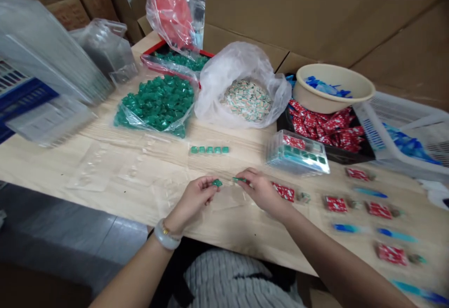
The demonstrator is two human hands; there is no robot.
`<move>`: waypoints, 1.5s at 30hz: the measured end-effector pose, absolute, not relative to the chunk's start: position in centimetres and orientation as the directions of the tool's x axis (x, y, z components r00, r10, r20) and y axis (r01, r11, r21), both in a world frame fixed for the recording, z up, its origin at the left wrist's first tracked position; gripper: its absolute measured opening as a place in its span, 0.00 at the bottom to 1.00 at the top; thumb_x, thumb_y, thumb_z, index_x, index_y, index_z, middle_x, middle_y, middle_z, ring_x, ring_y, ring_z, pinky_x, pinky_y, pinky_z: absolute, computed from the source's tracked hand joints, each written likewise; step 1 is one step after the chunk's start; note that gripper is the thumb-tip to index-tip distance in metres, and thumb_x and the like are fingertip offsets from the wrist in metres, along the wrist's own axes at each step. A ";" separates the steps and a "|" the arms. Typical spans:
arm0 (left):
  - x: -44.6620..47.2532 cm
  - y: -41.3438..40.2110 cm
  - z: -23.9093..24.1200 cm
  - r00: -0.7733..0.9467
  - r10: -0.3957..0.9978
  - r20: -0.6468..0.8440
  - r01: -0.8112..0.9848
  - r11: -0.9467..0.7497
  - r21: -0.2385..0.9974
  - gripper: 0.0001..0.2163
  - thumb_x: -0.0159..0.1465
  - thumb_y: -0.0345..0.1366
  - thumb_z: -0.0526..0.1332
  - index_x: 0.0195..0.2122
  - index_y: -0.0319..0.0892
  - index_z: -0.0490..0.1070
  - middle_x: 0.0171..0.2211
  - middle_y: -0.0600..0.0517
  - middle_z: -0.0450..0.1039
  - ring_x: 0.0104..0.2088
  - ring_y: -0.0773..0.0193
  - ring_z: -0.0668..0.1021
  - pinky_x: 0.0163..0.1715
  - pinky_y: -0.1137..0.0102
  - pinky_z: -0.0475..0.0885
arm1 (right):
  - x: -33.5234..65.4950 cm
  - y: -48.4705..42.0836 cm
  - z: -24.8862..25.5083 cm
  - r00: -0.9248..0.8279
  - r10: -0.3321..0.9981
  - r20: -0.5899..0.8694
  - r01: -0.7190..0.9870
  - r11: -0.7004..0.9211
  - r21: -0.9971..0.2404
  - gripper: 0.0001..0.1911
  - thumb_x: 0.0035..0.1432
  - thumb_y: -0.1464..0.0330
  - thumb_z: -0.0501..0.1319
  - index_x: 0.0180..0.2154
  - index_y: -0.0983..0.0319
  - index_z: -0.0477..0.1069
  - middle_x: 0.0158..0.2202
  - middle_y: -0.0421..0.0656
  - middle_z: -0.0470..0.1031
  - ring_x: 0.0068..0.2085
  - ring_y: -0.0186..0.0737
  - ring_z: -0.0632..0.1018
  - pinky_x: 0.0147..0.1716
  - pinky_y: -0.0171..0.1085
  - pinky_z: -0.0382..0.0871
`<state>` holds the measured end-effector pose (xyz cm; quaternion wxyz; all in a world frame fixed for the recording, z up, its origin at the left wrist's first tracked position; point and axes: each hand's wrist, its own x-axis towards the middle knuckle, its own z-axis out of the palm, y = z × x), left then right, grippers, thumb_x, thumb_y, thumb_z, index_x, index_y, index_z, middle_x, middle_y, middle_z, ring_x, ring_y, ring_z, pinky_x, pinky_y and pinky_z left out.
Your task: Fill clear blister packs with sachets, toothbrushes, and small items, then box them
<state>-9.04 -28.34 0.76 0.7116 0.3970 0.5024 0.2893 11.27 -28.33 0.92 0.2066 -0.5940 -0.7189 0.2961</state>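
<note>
Between the fingertips of my left hand (pixel 198 195) is a small green plastic piece (pixel 217 183). My right hand (pixel 261 188) pinches another green piece (pixel 239 179), thin as seen from here. Both hands hover over a clear plastic tray (pixel 228 200) on the table, a short gap apart. Just beyond them, a row of several green pieces (pixel 209 150) sits in another clear tray. Beside my right wrist, partly covered by it, lies a red patterned packet (pixel 283 192).
At the back are a bag of green pieces (pixel 157 102), a white bag of small printed pieces (pixel 247 101) and a beige tub (pixel 333 88). A stack of filled trays (pixel 296 153) stands right of centre. Clear empty trays (pixel 52 118) are at left; red packets (pixel 336 203) lie at right.
</note>
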 end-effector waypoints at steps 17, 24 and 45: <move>-6.2 -29.0 -1.0 0.172 0.889 -0.425 0.288 0.367 0.884 0.11 0.55 0.39 0.52 0.27 0.37 0.70 0.21 0.53 0.71 0.15 0.73 0.65 0.17 0.76 0.60 | 13.3 -28.7 -0.8 -0.510 0.860 0.004 0.834 0.496 -0.241 0.10 0.55 0.64 0.57 0.37 0.60 0.73 0.33 0.44 0.73 0.39 0.40 0.66 0.41 0.40 0.52; -5.8 -29.0 -1.9 0.167 0.896 -0.413 0.261 0.363 0.894 0.11 0.50 0.32 0.54 0.34 0.37 0.70 0.23 0.53 0.72 0.19 0.71 0.69 0.19 0.76 0.62 | 13.9 -29.3 -0.3 -0.470 0.882 -0.040 0.811 0.414 -0.413 0.14 0.55 0.65 0.56 0.44 0.61 0.69 0.37 0.45 0.73 0.41 0.40 0.67 0.42 0.40 0.54; -5.7 -29.5 -0.8 0.230 0.879 -0.417 0.175 0.384 0.907 0.08 0.52 0.34 0.56 0.32 0.37 0.69 0.24 0.52 0.72 0.18 0.72 0.66 0.18 0.76 0.59 | 11.7 -30.9 0.7 -0.474 0.879 0.044 0.828 0.462 -0.316 0.16 0.55 0.64 0.56 0.45 0.62 0.67 0.39 0.48 0.71 0.43 0.45 0.67 0.44 0.46 0.55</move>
